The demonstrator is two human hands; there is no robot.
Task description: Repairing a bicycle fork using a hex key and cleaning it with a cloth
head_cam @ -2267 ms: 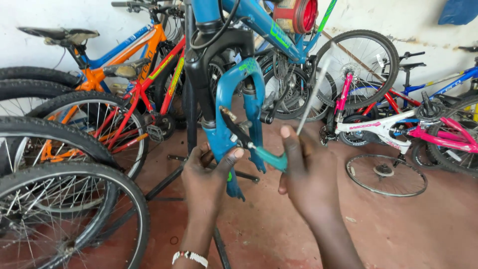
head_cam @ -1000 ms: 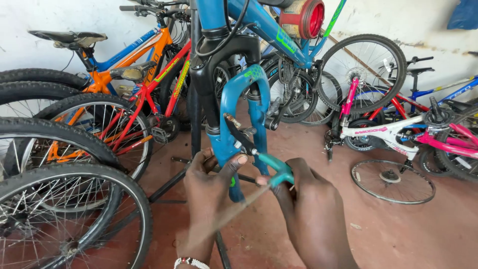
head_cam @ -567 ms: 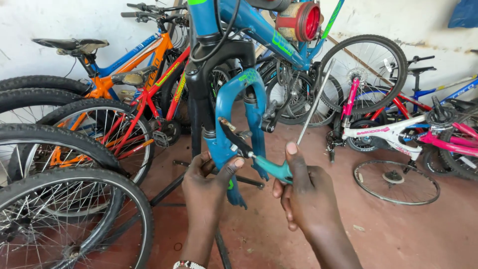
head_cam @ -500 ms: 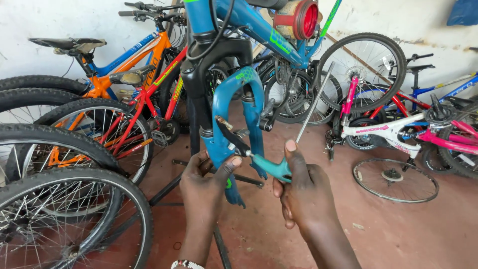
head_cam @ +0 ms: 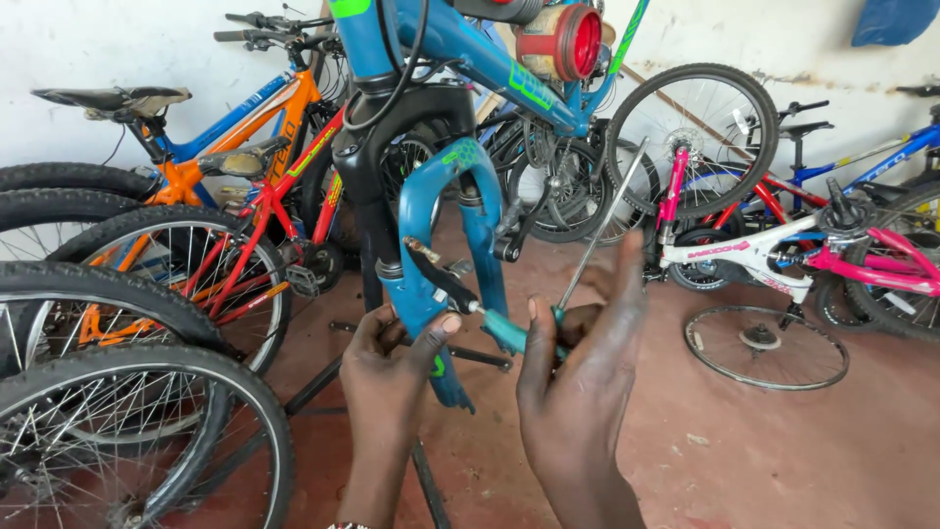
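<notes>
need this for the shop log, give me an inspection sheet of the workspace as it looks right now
surface: reddish concrete floor, dusty and scuffed.
job's things: teal suspension fork on a blue bicycle frame; black brake arm on the fork leg; teal-handled screwdriver with its tip at the brake arm.
clutter: loose wheel flat on the floor; thin metal rod.
grippers: left hand grips the fork leg; right hand holds the screwdriver.
cables: black cable looping by the head tube.
surroundings: orange bicycle, pink and white bicycle, wheels at left, white wall.
</notes>
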